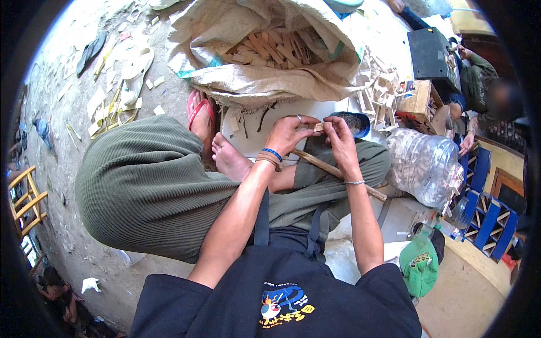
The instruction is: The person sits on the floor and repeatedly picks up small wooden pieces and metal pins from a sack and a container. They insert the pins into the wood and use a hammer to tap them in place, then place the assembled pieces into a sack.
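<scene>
Between my two hands, above my crossed leg, is a small flat piece of pale wood (319, 127). My left hand (288, 133) is closed on its left end, thumb and fingers pinching. My right hand (341, 144) pinches the other end with its fingertips. Just beyond the right hand sits a blue oval container (356, 123) with dark, fine contents. A wooden stick (338, 173) lies slantwise across my leg under both hands; its far end is hidden by the left hand.
Ahead stands an open woven sack (265, 84) with wood slats inside. Loose wood pieces (376, 93) are heaped to its right, by a wooden box (418, 107). A large clear plastic jug (422, 169) holds more pieces. A green cap (419, 267) lies right; another person sits far right.
</scene>
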`<state>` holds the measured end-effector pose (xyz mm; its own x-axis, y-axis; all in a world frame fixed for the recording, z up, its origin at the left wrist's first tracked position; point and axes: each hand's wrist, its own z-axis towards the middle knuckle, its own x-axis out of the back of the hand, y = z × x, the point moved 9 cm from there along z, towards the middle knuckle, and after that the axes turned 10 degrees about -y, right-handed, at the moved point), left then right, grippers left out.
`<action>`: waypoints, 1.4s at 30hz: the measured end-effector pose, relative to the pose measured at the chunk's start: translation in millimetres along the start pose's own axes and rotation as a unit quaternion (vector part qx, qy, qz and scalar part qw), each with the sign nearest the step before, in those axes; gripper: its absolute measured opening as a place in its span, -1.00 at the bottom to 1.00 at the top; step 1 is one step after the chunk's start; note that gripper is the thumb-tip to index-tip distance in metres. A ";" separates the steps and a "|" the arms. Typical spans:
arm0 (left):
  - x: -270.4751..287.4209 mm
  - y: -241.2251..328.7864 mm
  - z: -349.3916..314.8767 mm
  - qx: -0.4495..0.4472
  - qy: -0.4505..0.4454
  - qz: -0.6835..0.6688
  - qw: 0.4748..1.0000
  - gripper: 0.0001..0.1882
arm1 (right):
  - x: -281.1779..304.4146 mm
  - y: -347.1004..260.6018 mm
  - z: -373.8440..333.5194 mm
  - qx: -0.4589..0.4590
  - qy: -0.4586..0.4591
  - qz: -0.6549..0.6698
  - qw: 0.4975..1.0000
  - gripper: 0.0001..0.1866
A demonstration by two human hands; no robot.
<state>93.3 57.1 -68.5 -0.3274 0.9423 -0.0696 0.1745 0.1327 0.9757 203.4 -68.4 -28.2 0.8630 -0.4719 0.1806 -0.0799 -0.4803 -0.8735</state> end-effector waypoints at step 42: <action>4.6 28.7 -6.1 -0.028 -0.006 0.047 0.998 -0.53 | -2.4 -9.2 1.9 0.037 0.012 -0.003 0.999 -0.72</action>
<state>91.1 63.3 -39.5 -0.3015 0.9532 0.0217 0.1515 0.0254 0.9881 203.0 -61.4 -21.4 0.8506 -0.4877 0.1964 -0.0366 -0.4277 -0.9032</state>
